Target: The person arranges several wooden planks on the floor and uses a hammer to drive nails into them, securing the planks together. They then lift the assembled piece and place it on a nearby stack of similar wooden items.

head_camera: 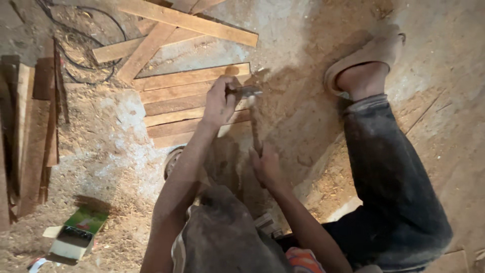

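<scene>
A small hammer [246,91] is gripped tight in the left hand [218,103], head poised just over the row of planks [189,103] laid side by side on the sawdusty floor [116,151], probably so the blow lands square. The right hand [267,167] is curled shut around a thin dark strip of wood [255,129], held upright beside the planks (looks like it's being steadied). A sandalled foot [366,58] is planted off to the right, likely as a brace.

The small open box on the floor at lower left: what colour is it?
The open box is green with pale flaps, seen in the head view.
</scene>
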